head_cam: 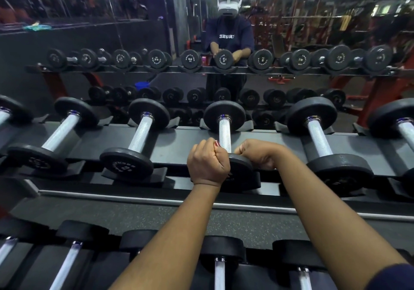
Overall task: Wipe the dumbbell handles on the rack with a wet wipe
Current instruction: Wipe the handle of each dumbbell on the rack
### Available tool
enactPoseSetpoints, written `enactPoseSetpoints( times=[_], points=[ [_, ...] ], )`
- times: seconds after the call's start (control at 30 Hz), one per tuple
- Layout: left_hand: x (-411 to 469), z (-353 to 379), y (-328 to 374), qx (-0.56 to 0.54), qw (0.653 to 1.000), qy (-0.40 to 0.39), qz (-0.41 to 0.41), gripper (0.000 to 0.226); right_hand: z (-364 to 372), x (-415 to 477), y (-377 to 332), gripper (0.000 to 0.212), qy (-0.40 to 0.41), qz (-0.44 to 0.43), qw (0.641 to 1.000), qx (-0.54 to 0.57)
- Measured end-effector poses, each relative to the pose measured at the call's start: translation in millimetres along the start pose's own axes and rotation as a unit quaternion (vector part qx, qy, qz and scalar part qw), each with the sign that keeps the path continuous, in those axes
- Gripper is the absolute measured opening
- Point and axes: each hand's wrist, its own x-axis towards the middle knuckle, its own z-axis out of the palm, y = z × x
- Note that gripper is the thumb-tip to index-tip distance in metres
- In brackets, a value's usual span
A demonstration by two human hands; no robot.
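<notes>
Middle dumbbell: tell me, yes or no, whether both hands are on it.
Yes: the left hand and right hand curl on either side of the dumbbell, at its near end.

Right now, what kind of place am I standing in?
A gym, most likely the free-weights area: rows of dumbbells sit on a tiered rack, a wall mirror behind it reflects the person, and red weight machines show in the reflection.

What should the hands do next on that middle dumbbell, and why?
Probably slide along the handle toward the far plate: the left hand and right hand are curled at its near end, the rest uncovered. No wipe is visible.
</notes>
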Motion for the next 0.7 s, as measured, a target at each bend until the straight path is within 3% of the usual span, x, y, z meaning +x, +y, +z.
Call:
enactPoseSetpoints(
  times=[0.2, 0.27, 0.37, 0.43, 0.5, 0.57, 0.63, 0.7],
  points=[
    [-0.1, -0.5, 1.5, -0.007, 1.000, -0.002, -0.003, 0.023, -4.4, -3.7, -3.6, 0.031, 0.045, -0.015, 0.995, -0.092],
    [-0.4, -0.7, 0.8, -0.005, 1.000, -0.002, -0.006, 0.023, -10.4, -11.2, -7.3, 0.032, 0.067, -0.043, 0.994, -0.072],
    [-1.4, -0.4, 0.2, -0.003, 1.000, 0.002, 0.000, 0.023, -10.0, -20.0, -19.0, 0.014, 0.064, -0.109, 0.991, -0.043],
    [-1.6, -0.2, -0.6, 0.000, 1.000, 0.006, 0.004, 0.023, -5.0, -16.9, -30.8, 0.010, 0.071, -0.156, 0.977, -0.126],
    [-1.5, -0.7, -1.0, -0.002, 1.000, 0.011, 0.001, 0.023, 2.2, -13.6, -44.4, 0.009, 0.074, -0.193, 0.944, -0.257],
    [-1.2, -1.6, -1.9, 0.003, 1.000, 0.020, 0.005, 0.022, 8.7, -7.1, -56.8, 0.012, 0.055, -0.226, 0.878, -0.418],
    [-0.5, -2.0, -2.3, 0.012, 1.000, 0.020, 0.013, 0.021, 16.0, 3.6, -64.7, 0.026, 0.032, -0.209, 0.800, -0.561],
    [-0.1, -1.2, -2.0, 0.015, 1.000, 0.014, 0.014, 0.023, 21.7, 13.8, -68.7, 0.027, 0.013, -0.169, 0.755, -0.633]
  ],
)
